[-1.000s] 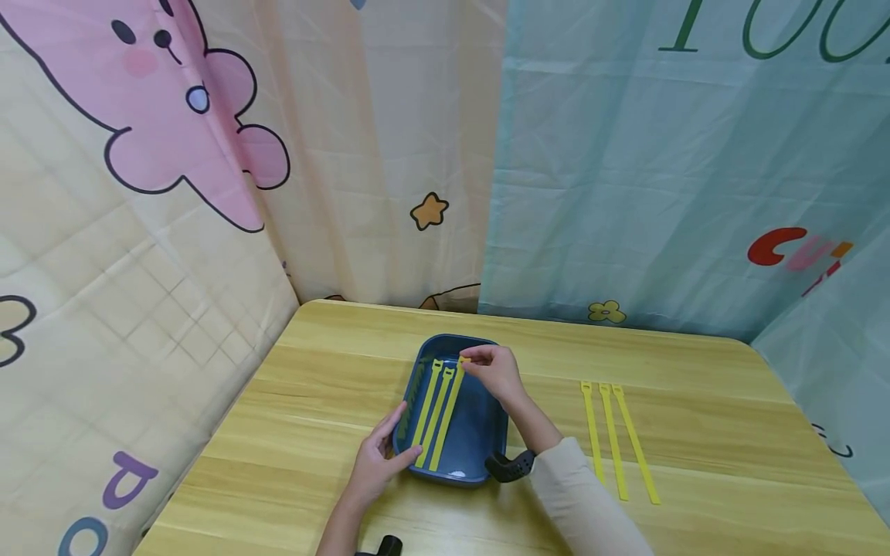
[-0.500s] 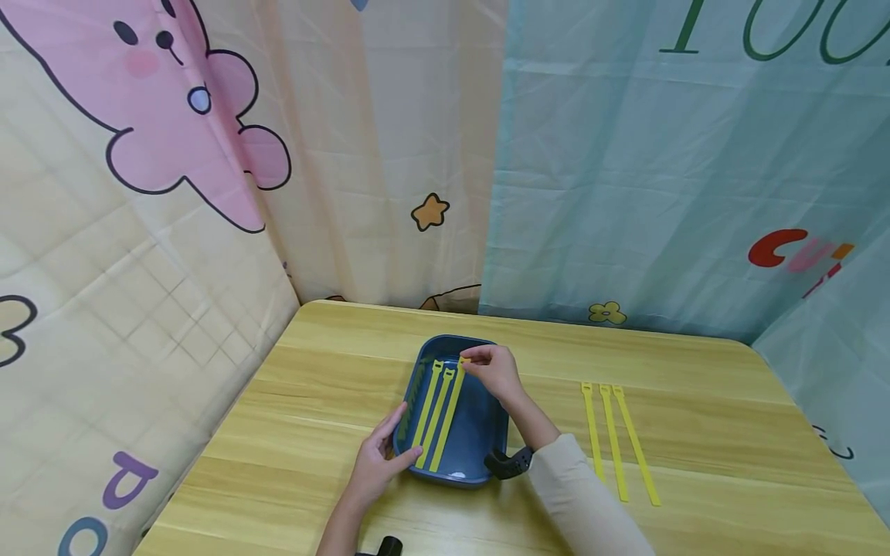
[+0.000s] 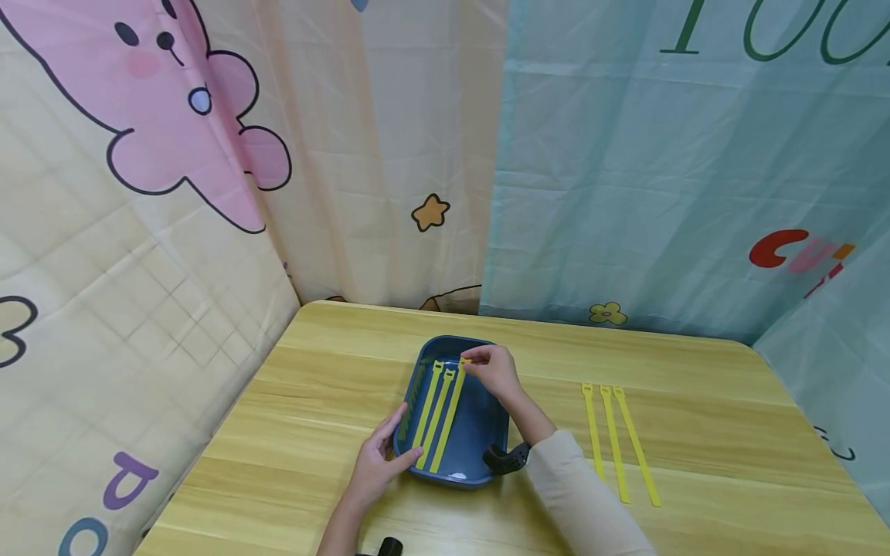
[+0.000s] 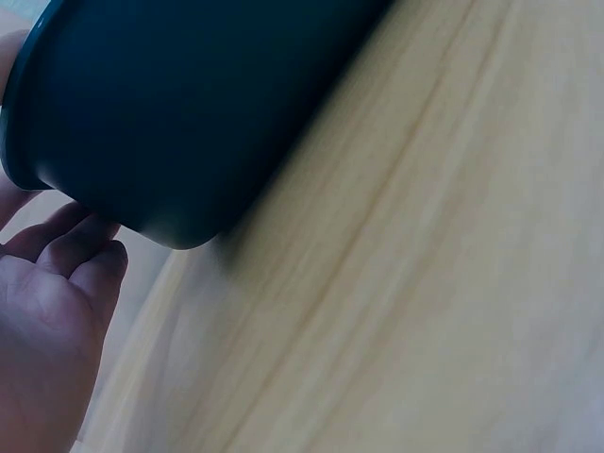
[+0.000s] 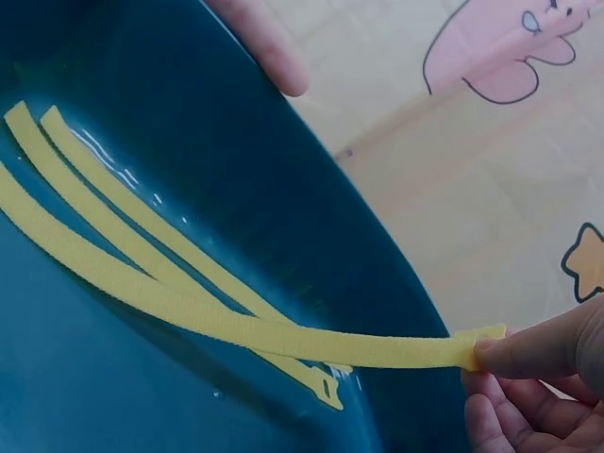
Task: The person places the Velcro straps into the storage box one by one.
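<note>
A dark blue plastic basin [image 3: 480,432] stands on the table. My left hand [image 3: 374,463] grips its near left corner, thumb over the rim and fingers along the outer wall. Over the far end of the basin, my right hand [image 3: 495,372] pinches the slotted head of a yellow velcro cable tie [image 5: 283,335] between thumb and fingers. That tie's strap slopes down into the basin and bows in the right wrist view. To its left, two more yellow cable ties [image 3: 428,413] lie side by side on the basin floor, heads pointing away from me.
Three yellow cable ties [image 3: 614,440] lie spread on the wooden table [image 3: 320,401], right of the basin and beside my right sleeve [image 3: 580,494]. Printed curtains [image 3: 375,154] hang behind the table and along its left and right sides.
</note>
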Demonstrator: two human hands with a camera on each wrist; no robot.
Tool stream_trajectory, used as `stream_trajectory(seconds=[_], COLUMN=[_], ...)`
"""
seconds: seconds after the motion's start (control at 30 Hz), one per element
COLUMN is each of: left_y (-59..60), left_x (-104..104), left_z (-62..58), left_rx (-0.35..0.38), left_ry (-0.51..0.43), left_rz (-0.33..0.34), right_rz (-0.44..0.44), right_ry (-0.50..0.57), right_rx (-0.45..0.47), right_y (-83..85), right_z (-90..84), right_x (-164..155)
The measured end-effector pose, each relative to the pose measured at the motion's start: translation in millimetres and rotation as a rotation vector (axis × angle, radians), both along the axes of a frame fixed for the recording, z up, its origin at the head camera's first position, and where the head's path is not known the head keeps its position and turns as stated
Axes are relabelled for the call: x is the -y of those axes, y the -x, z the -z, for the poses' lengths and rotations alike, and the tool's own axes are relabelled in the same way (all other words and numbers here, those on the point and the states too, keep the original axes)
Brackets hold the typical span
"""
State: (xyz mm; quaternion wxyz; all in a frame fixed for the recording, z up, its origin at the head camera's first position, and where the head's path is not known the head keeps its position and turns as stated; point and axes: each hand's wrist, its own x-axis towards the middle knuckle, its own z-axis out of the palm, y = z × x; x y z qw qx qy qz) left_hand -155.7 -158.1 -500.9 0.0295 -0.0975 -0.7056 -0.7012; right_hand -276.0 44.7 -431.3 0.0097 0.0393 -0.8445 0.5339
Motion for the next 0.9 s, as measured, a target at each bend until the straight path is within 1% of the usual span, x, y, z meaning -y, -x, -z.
stream_trajectory(seconds=[0.37, 0.73, 0.83, 0.9], left_y=[-0.5, 0.1, 0.7, 0.8], left_x=[0, 0, 0, 0], left_z=[-1.2, -1.0, -1.2, -1.2], left_rx=[0.011, 0.003, 0.005, -0.001], left_ry=[-0.025, -0.01, -0.015, -0.002], left_rz=[0.003, -0.003, -0.002, -0.003], right_rz=[0.008, 0.025, 0.025, 0.026], right_ry=[-0.032, -0.058, -0.08, -0.097], right_rx=[0.013, 0.024, 0.012, 0.004], right_y=[6.7, 12.7, 14.7, 16.3], right_z=[7.3, 12.1, 14.0, 15.7], right_x=[0, 2, 2, 3])
